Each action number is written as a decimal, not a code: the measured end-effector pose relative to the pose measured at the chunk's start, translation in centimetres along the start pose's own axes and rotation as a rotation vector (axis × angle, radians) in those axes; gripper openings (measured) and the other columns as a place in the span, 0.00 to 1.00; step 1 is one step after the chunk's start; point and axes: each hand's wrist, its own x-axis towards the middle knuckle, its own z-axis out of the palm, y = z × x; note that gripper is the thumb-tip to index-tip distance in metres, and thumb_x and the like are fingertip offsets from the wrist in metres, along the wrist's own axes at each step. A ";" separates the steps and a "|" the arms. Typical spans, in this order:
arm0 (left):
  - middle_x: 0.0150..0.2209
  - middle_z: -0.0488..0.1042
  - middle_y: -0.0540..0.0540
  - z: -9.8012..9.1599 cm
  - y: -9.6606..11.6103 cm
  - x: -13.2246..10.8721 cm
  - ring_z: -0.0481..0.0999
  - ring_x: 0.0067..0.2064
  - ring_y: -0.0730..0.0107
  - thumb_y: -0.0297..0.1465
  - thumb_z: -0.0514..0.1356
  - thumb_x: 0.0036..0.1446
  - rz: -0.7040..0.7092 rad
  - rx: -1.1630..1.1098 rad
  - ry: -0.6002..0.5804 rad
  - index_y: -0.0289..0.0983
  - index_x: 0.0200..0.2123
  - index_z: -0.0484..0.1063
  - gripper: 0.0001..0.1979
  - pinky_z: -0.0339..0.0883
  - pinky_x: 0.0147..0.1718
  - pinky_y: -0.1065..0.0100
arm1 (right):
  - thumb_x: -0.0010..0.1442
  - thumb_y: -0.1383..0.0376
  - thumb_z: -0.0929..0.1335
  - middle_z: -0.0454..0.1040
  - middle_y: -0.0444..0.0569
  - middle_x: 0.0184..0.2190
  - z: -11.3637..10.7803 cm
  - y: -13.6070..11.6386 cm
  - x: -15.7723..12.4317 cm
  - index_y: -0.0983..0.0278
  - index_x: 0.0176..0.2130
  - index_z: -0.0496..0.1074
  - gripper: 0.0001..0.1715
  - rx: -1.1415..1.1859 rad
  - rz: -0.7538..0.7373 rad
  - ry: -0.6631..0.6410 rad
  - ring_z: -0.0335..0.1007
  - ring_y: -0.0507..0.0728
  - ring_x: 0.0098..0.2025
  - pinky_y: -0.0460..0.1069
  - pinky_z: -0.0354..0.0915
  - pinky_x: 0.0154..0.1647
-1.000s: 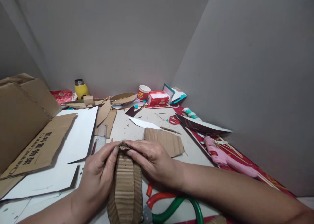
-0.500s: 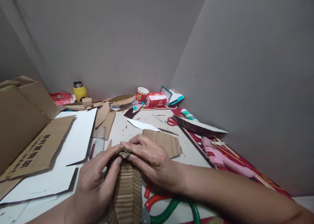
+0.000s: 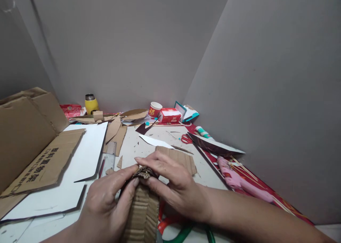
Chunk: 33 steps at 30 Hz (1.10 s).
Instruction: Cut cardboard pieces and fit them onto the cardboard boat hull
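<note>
Fingers of the left hand and right hand are pinching a ribbed cardboard shell at its tip — light, bendy, likely crushable; its side edges are probably offering the safer hold.

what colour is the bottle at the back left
Yellow with a silver top; the bottle shows in the head view, far back left.

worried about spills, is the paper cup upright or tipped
Upright: the cup stands on its base, rim facing up.
</note>
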 end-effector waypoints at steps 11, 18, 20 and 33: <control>0.43 0.81 0.48 0.0 0.0 2.7 0.79 0.44 0.64 0.34 0.64 0.54 -0.909 -0.792 -0.332 0.41 0.46 0.78 0.15 0.71 0.39 0.73 | 0.58 0.71 0.67 0.75 0.47 0.32 -0.5 1.7 1.2 0.64 0.39 0.75 0.08 0.030 0.343 0.054 0.70 0.53 0.35 0.48 0.67 0.37; 0.38 0.81 0.44 1.2 -1.4 2.3 0.80 0.39 0.62 0.35 0.58 0.60 -1.251 -1.255 -0.312 0.38 0.47 0.76 0.14 0.72 0.39 0.67 | 0.58 0.67 0.68 0.76 0.47 0.34 -0.2 3.1 1.1 0.66 0.38 0.74 0.07 0.172 0.504 0.088 0.71 0.53 0.36 0.47 0.66 0.37; 0.38 0.82 0.45 1.3 -1.2 2.1 0.80 0.38 0.64 0.33 0.58 0.60 -1.266 -1.294 -0.285 0.37 0.46 0.76 0.13 0.71 0.39 0.68 | 0.58 0.68 0.68 0.76 0.47 0.35 0.1 3.1 1.0 0.66 0.39 0.74 0.07 0.158 0.472 0.083 0.71 0.53 0.37 0.48 0.66 0.38; 0.36 0.82 0.47 1.2 -1.7 1.5 0.80 0.37 0.65 0.36 0.62 0.56 -1.302 -1.203 -0.285 0.38 0.42 0.77 0.12 0.70 0.38 0.69 | 0.59 0.72 0.67 0.70 0.48 0.38 0.6 3.6 0.2 0.63 0.44 0.68 0.12 -0.025 0.258 0.125 0.67 0.53 0.39 0.49 0.67 0.39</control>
